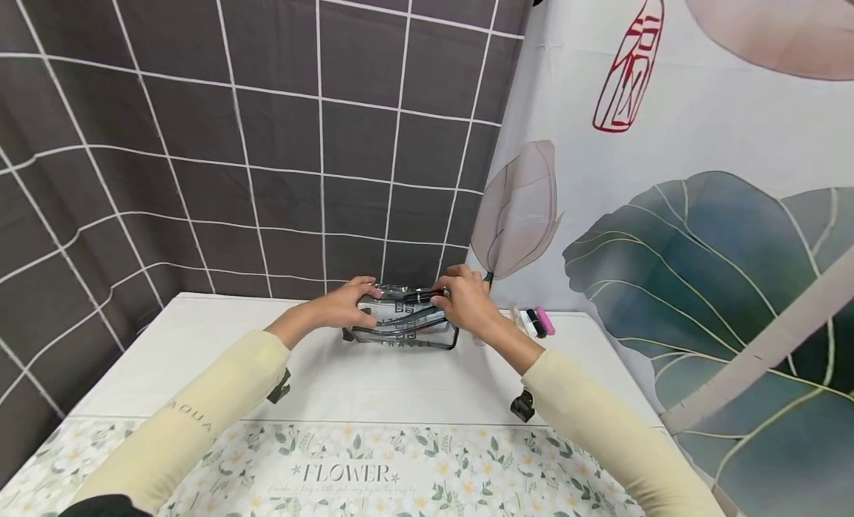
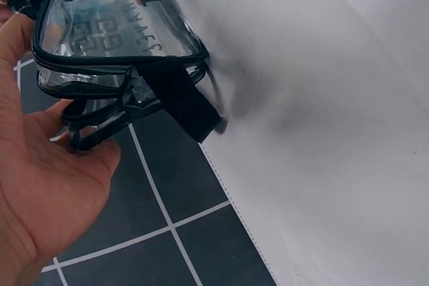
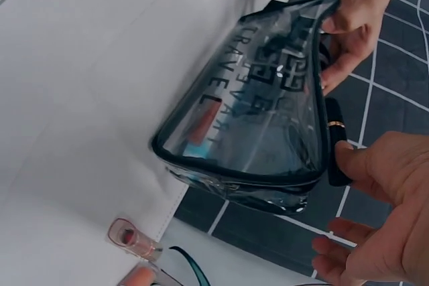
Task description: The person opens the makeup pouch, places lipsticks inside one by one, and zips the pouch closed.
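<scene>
A clear travel bag with black trim and black lettering (image 1: 407,331) stands on the white table against the dark wall. My left hand (image 1: 345,302) grips its upper left edge, as the left wrist view also shows, above a black side strap (image 2: 181,102). At the bag's top opening, my right hand (image 1: 467,298) pinches a black cosmetic tube with a gold band (image 3: 336,138) between thumb and fingers. Through the clear side, a reddish item and a light blue one (image 3: 199,149) show inside, their kinds unclear.
To the bag's right lie several small items, among them a pink one (image 1: 545,322) and a black one (image 1: 536,323). A clear-cased lipstick (image 3: 134,238) lies near the bag in the right wrist view. A flowered mat (image 1: 347,472) covers the table's front.
</scene>
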Motion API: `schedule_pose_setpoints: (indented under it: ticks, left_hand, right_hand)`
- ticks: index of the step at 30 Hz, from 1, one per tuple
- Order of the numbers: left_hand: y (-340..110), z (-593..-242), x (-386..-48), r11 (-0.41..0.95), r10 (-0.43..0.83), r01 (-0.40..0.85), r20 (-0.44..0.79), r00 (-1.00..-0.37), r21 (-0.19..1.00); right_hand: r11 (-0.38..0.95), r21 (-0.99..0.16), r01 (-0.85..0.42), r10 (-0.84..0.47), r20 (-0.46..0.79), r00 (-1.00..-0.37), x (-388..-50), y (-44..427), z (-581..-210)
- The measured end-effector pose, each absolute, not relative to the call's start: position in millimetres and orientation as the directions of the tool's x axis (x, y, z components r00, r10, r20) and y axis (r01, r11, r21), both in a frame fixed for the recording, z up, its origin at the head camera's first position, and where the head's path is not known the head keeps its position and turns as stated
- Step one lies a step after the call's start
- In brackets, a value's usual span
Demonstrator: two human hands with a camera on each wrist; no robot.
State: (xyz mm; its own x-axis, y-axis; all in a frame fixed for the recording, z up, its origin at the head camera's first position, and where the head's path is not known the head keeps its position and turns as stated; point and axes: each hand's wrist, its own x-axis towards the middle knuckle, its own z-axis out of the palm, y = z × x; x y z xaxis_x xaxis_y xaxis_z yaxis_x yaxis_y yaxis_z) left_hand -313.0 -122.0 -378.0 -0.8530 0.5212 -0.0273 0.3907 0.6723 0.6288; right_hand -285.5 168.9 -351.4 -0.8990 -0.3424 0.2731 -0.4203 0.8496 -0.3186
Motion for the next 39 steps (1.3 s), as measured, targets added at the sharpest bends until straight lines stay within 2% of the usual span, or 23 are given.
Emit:
schedule_pose_setpoints:
  ticks: [17, 23, 39]
  left_hand:
    - [-119.1, -380.4, -311.2, 0.67, 0.532, 0.387, -0.045, -0.846, 0.634]
    - [-119.5, -378.3, -312.8, 0.681, 0.525, 0.394, -0.037, -0.85, 0.617]
    - [-121.5, -379.5, -314.3, 0.69, 0.522, 0.394, -0.04, -0.852, 0.608]
  right_hand:
    - [0.843, -0.371, -0.389, -0.307, 0.261, -0.915, -284.4, 159.4, -361.3]
    - [0.846, -0.356, -0.396, -0.311, 0.273, -0.91, -286.9, 165.4, -359.2]
    - [0.819, -0.441, -0.366, -0.255, 0.292, -0.922, -293.9, 197.6, -364.1]
